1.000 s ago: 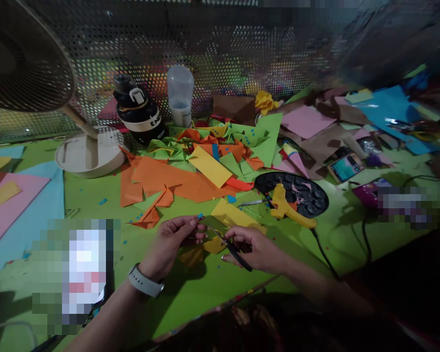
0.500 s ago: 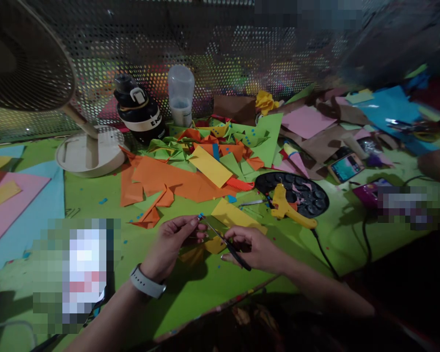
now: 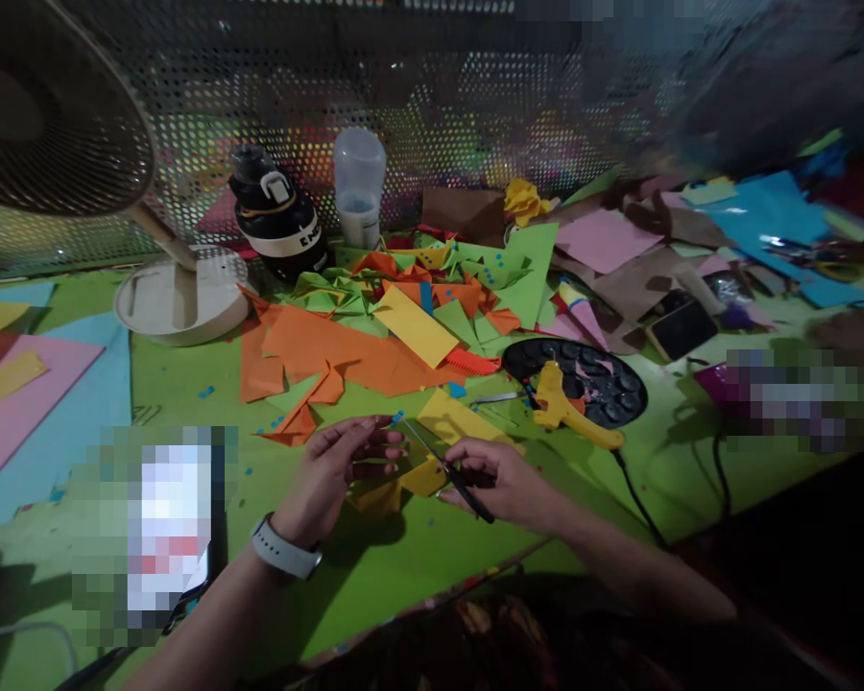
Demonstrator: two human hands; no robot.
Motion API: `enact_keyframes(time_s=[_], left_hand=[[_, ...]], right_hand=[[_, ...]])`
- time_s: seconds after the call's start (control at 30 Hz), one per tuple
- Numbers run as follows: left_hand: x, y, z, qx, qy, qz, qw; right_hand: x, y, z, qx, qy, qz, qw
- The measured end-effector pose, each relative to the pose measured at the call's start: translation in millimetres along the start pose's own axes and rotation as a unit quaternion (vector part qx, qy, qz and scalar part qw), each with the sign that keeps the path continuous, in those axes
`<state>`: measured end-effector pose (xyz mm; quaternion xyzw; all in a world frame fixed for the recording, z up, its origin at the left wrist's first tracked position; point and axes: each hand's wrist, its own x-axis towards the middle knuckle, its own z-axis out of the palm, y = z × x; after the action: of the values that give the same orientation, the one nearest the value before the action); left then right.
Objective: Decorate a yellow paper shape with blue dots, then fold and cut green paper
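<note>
My left hand, with a pale watch on the wrist, hovers over the green table with its fingers apart. Just beyond its fingertips is a tiny blue paper piece, at the tips of the scissors. Dark-handled scissors are held in my right hand, blades pointing up and left toward my left hand. Whether the blue piece touches a fingertip or only the blades, I cannot tell. Beneath and behind my hands lie yellow paper pieces and a folded yellow scrap.
A yellow glue gun rests on a black round tray. Orange paper and green scraps lie behind. A fan, a black bottle and a clear bottle stand at back. A phone and another person's hand are right.
My left fingers have loosened and spread from their pinch around the blue piece, which is now at the scissors' tips. The right-hand phone's screen has gone dark.
</note>
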<state>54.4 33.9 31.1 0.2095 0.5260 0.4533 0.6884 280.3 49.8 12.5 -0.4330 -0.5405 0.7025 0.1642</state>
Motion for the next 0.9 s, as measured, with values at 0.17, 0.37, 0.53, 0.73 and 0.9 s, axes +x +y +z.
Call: enact_keyframes(time_s=[0.17,0.37,0.53,0.73,0.9], left_hand=[[1.7,-2.5,-1.8,0.039,-0.009,-0.001,0.999],[4.7,-8.1,-3.0,0.065,0.001,-0.001,0.998],[4.6,-7.3,-2.7,0.064,-0.006,-0.001,0.998],[5.6,-8.3,-2.6,0.067,-0.016,0.009,0.998],[5.1,-6.2,-1.7,0.082,-0.022,0.012,0.996]], right_hand=[[-0.5,0.8,0.0,-0.005,0.001,-0.002,1.0],[-0.1,3.4,0.3,-0.007,0.0,-0.001,1.0],[0.4,5.3,-0.3,-0.007,-0.004,-0.009,1.0],[-0.7,2.1,0.2,-0.005,-0.006,-0.002,1.0],[-0.3,3.4,0.3,-0.003,-0.01,-0.002,1.0]])
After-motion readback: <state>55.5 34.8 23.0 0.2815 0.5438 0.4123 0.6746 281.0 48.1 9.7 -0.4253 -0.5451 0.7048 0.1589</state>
